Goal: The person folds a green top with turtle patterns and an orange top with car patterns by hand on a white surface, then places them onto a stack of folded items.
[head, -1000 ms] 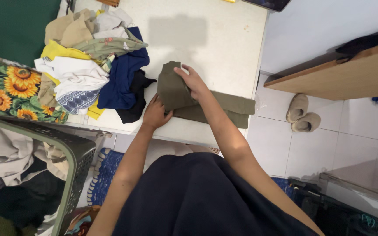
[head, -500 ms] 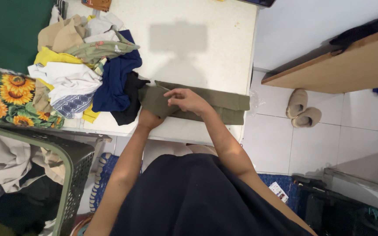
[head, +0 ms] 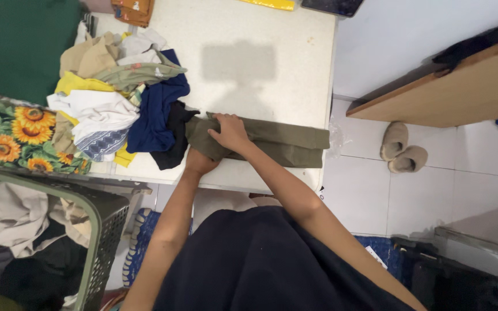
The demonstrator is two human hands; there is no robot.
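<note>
Olive garment (head: 283,144) laid folded along near edge of white counter (head: 260,57). Right hand (head: 229,132) pressed flat on its left end; left hand (head: 199,161) tucked beneath same end. Mixed clothes pile (head: 116,98) heaped just left. Slippers (head: 402,152) seen on tiled floor.

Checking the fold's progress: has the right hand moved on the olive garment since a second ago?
Yes. The right hand slid left along the olive garment, toward the clothes pile.

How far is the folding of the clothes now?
Done: no finished stack shows on the white table. In hand: both the left hand and right hand press the olive garment, folded into a long strip. Left: the mixed clothes pile lies unfolded.
</note>
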